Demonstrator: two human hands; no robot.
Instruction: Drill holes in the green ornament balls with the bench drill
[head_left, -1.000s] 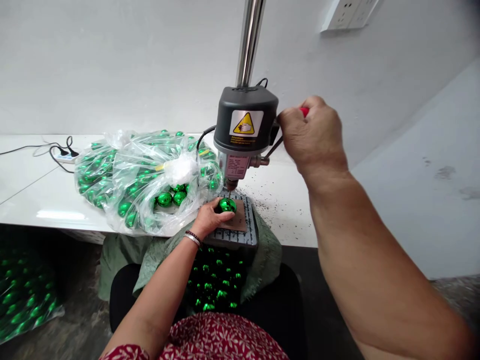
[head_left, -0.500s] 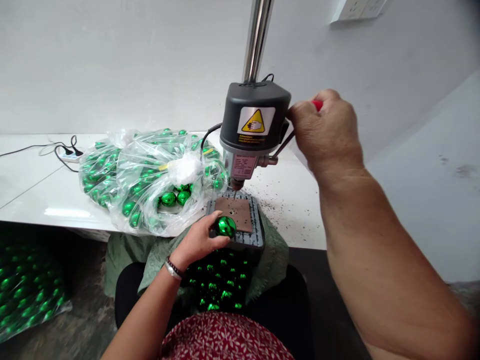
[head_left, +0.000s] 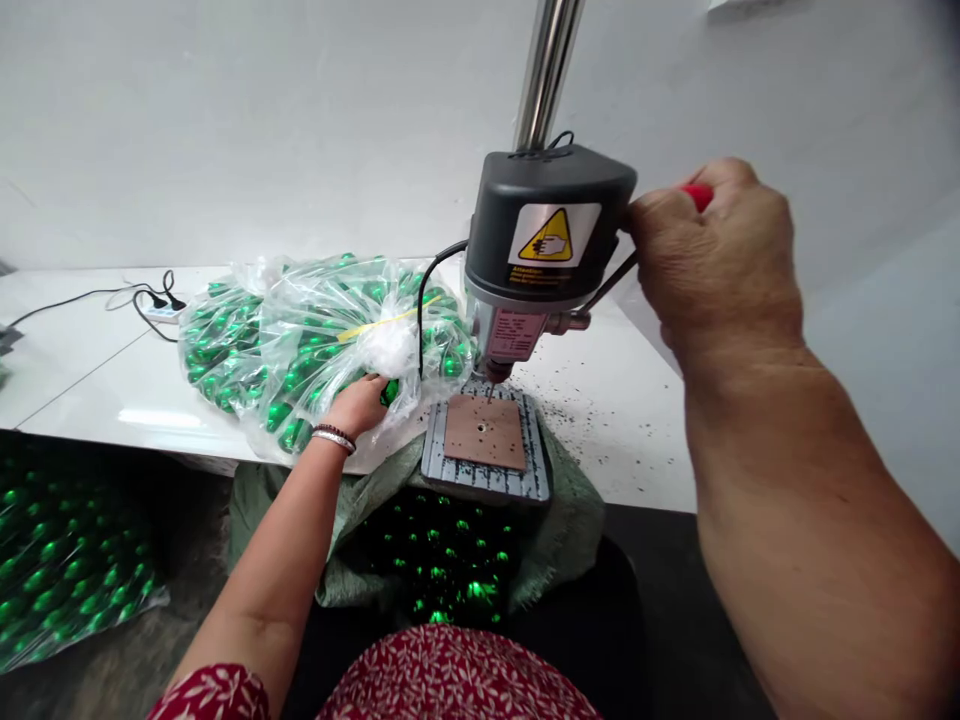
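Observation:
My left hand (head_left: 360, 405) reaches into the mouth of a clear plastic bag (head_left: 281, 330) full of shiny green balls. Its fingers are closed around a green ball (head_left: 389, 392) at the opening, though the bag and the hand hide part of the grip. My right hand (head_left: 716, 265) is wrapped round the red-tipped feed lever (head_left: 611, 280) of a bench drill press (head_left: 551, 230). Below the chuck, the thin drill bit (head_left: 491, 393) stands above a brown board (head_left: 485, 435) with a small hole fitting, lying on the slotted metal base (head_left: 536, 470). No ball sits on the board.
Dark shavings (head_left: 592, 430) litter the white table (head_left: 660, 470) right of the base. Beneath it, a green woven sack (head_left: 570, 550) gapes with many green balls inside. Another bag of balls (head_left: 67, 560) lies lower left. A power strip (head_left: 161, 312) with cords sits behind.
My left hand has gone from the drill base to the bag at the left; the ball it held over the board is gone from there. My right hand stays on the lever. The view has shifted.

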